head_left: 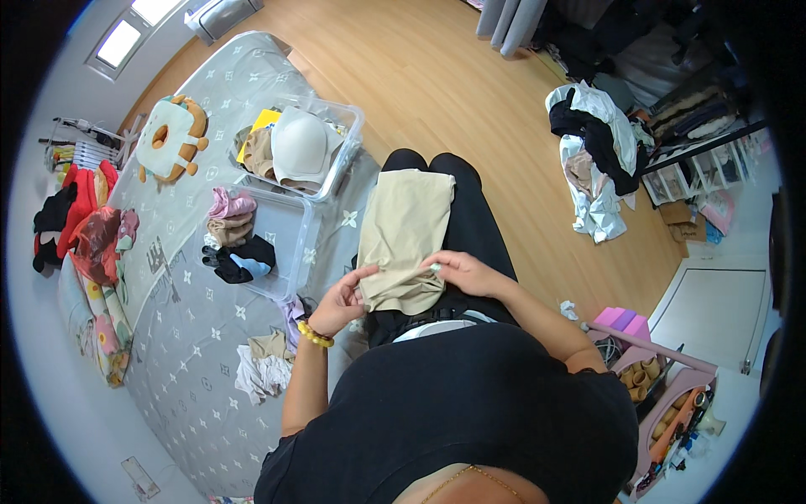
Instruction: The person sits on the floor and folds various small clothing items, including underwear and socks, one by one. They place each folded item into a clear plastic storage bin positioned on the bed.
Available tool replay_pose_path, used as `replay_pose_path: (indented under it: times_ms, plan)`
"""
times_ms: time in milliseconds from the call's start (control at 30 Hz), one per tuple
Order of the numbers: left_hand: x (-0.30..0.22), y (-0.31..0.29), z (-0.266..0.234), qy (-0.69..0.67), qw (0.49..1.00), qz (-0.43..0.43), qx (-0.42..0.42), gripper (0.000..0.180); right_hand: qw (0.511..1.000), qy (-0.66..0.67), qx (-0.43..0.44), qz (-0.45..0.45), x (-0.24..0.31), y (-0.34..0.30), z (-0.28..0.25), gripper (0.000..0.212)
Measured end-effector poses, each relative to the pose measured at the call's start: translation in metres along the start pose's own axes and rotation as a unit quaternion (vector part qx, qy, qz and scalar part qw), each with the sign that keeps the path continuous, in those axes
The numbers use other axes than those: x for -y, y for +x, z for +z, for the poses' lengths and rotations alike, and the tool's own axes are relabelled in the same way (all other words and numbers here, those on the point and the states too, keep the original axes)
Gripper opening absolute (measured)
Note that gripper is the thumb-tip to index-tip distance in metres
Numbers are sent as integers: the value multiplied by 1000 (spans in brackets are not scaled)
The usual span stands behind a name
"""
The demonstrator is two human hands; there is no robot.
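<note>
I am pinching the beige garment (pixel 405 239) on my lap with both hands. My left hand (pixel 340 304) and right hand (pixel 464 270) are gripping its near edge, apart.

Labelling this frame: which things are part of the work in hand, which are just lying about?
In hand:
- beige garment on the lap, gripped at its near edge by left hand and right hand
- clear bin of folded clothes

Lying about:
- clothes heap on floor
- cushion
- pink blocks

2 clear bins (pixel 295 244) on grey bed (pixel 193 336), clothes pile (pixel 598 160)
</note>
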State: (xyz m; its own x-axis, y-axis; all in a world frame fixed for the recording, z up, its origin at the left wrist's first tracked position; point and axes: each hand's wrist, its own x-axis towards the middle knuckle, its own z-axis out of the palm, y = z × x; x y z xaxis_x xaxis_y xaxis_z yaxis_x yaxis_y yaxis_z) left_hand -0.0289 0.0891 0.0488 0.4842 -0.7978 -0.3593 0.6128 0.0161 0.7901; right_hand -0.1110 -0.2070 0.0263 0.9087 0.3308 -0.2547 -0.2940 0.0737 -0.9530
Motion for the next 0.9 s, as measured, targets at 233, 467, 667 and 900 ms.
replay_pose_path:
  times_ms: [233, 467, 667, 900]
  plan:
    - [11, 11, -19, 272, 959, 72, 40, 72, 979, -173, -28, -101, 1, -15, -4, 49]
    - [2, 9, -26, 284, 958, -31, -8, 50, 915, -355, -48, -185, 9, -3, 1, 22]
    - [-21, 54, -27, 36, 984, -25, -170, 21, 967, 44, -240, -76, -4, 21, -2, 13]
    - [-1, 94, -13, 365, 829, 65, -420, 28, 879, -323, -347, -53, -10, 30, -18, 37]
